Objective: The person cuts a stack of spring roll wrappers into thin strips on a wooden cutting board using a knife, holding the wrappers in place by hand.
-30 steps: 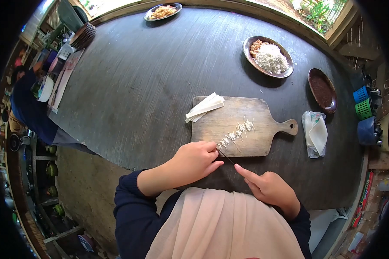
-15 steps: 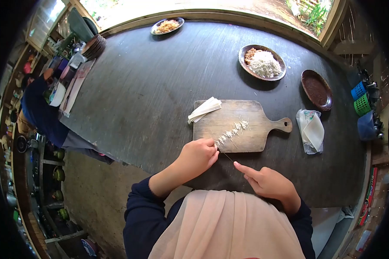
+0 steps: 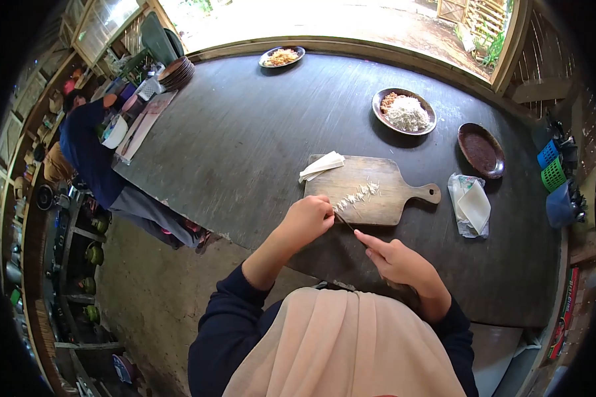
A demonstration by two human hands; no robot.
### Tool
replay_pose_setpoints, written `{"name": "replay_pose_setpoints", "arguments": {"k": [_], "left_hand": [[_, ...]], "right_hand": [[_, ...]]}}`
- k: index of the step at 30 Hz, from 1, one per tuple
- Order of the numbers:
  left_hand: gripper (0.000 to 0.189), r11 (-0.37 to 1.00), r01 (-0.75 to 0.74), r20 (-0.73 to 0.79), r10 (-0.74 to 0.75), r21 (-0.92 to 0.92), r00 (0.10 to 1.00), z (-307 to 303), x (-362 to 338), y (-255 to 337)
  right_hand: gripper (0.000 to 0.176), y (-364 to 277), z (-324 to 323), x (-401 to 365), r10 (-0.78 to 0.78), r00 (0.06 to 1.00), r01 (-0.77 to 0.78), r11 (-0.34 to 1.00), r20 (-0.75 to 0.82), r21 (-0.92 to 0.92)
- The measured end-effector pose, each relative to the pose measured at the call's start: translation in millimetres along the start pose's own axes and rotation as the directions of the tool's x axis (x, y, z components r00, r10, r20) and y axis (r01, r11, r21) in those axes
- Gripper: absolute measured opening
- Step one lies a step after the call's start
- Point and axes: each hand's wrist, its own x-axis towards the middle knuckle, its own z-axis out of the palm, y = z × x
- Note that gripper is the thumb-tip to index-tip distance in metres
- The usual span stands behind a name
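Note:
My left hand (image 3: pixel 307 222) is closed at the near left corner of a wooden cutting board (image 3: pixel 387 173), its fingertips pressing on white strips that they mostly hide. In my right hand (image 3: pixel 404 263) is a thin, dark knife (image 3: pixel 348 227), with the index finger stretched along it. The blade's tip meets the board's near edge beside my left fingertips. Fine white shreds (image 3: pixel 357 196) form a diagonal line across the board. A small stack of wider white strips (image 3: pixel 322 166) overlaps its far left corner.
White sheets in a plastic wrapper (image 3: pixel 471 206) lie right of the board, below an oval brown dish (image 3: pixel 481 151). Farther off are a plate of white shreds (image 3: pixel 405 112) and another food plate (image 3: pixel 282 57). A person (image 3: pixel 89 149) is at the table's left end.
The view has shifted, showing more of the person at left. My right hand has tilted the knife, so more of its blade shows. My left hand stays closed at the board's corner.

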Motion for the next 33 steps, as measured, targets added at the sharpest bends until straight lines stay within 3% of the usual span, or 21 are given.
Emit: {"name": "replay_pose_setpoints", "arguments": {"k": [8,11,20,23,25,29,33], "left_hand": [[0.015,0.999,-0.050,0.072,0.049,0.021,0.996,-2,1,-2],[0.014,0.994,-0.106,0.060,0.107,-0.024,0.992,0,-11,1],[0.022,0.983,-0.177,0.046,0.175,0.052,0.984,0,-23,2],[0.022,0.985,-0.162,0.122,0.154,0.057,0.980,-4,-15,5],[0.023,0.988,-0.143,0.225,0.126,0.060,0.966,-6,-9,5],[0.026,0.971,-0.236,0.217,0.221,0.046,0.951,-5,1,1],[0.034,0.973,-0.230,0.333,0.209,0.026,0.920,-14,18,4]], "right_hand": [[0.044,-5,-2,3,0.076,0.997,-0.076,0.985,0.008,0.153],[0.045,-4,-3,0,0.079,0.997,-0.078,0.997,-0.022,0.027],[0.050,-12,-11,-9,0.096,0.994,-0.097,0.995,0.044,0.027],[0.050,-13,-16,-10,0.146,0.988,-0.151,0.982,0.050,0.113],[0.050,-4,-18,-7,0.137,0.991,-0.137,0.988,0.007,0.076],[0.050,-9,-23,-6,0.091,0.994,-0.093,0.996,-0.068,-0.018],[0.049,-16,-28,-7,0.092,0.996,-0.092,0.995,-0.016,-0.026]]}}
